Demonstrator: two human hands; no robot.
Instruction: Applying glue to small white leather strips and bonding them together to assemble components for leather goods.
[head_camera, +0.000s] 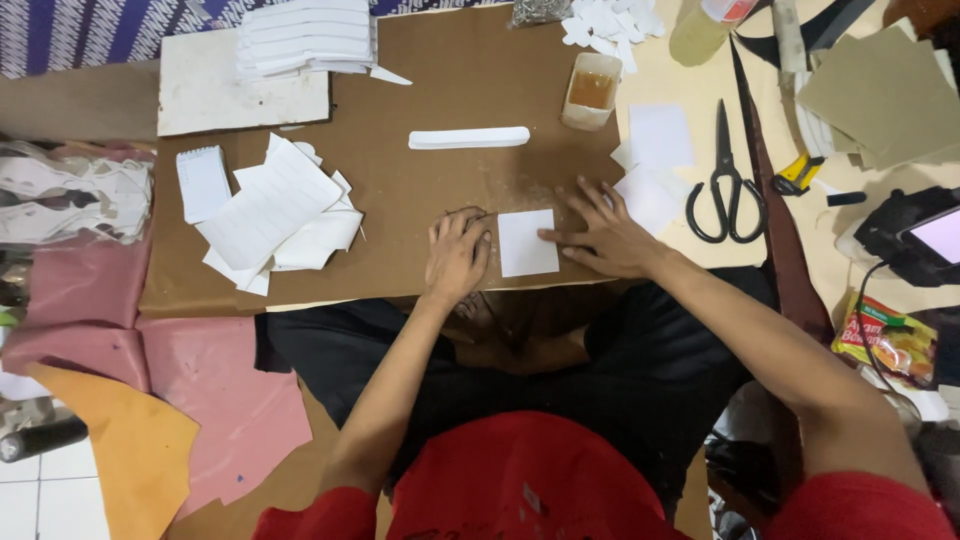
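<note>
Red sleeves lead to the left hand (456, 256), curled beside a thin, light, floppy white paper square (527, 243), which the right hand (603, 235) pins flat-fingered at its right edge, gripping nothing.

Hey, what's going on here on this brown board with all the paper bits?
A person sitting at a brown board is working on a small white square of paper. The right hand lies flat with fingertips pinning the square's right edge, while the left hand rests curled just beside its left edge. A pile of cut white paper pieces sits to the left, a long white strip lies above, and black scissors lie unused to the right.
</note>
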